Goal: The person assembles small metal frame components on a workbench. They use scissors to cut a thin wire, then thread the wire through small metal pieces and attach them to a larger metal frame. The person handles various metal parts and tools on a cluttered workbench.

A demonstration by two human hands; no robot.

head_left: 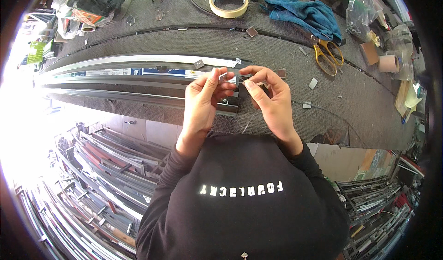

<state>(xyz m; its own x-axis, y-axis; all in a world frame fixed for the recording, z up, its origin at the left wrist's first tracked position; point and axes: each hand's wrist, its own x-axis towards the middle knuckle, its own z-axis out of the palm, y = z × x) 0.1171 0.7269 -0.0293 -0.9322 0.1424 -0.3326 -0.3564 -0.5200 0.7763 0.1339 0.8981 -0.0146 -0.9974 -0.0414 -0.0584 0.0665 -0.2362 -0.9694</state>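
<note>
Holding a small shiny piece [223, 77] between the thumb and curled fingers of my left hand [202, 96], I have it near the centre of the frame, over the right-hand ends of the long metal profiles [152, 83]. My right hand [273, 96] is just beside it, thumb and forefinger bent toward each other; whether a thin bit sits between them I cannot tell. The step in hand looks to me like readying this little part with the fingertips. As I judge it, the next move calls for a light, steady grip on the left while the right fingertips come in to work at the piece's edge. A blue cloth [302, 15] and yellow-handled scissors [317, 56] lie at the upper right of the frame, apart from both hands.
</note>
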